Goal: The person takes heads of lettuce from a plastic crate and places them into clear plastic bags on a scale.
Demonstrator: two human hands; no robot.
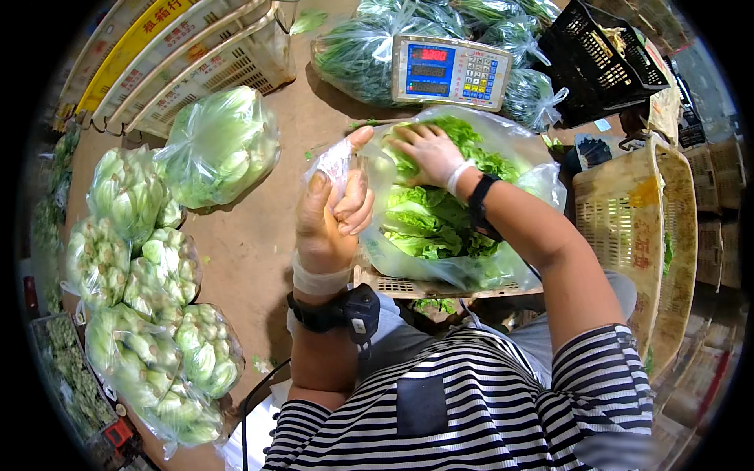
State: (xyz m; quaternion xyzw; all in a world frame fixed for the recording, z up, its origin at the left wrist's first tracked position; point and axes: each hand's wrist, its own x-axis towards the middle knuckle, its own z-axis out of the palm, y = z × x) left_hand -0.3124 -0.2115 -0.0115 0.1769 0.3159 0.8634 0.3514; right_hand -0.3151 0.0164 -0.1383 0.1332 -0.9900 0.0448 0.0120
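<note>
Before me, a clear plastic bag [377,247] stands wide at the mouth with leafy green lettuce [430,218] inside. My right hand [433,156], in a thin translucent glove, lies on the lettuce with its fingers spread. At the bag's left rim, my left hand [339,203] is raised and curled, crumpled plastic pinched between thumb and fingers. Its glove cuff shows at the wrist. Under the bag is a slatted plastic crate [406,287], mostly covered. A digital scale's display panel [452,72] with lit red digits stands just beyond the bag.
Several bagged lettuces [97,259] lie on the floor at left, with a larger bag [221,147] behind. Plastic crates [224,70] stand stacked at upper left. Bagged green vegetables [353,62] lie behind the scale. A black crate [601,65] and yellowish crates [615,218] stand at right.
</note>
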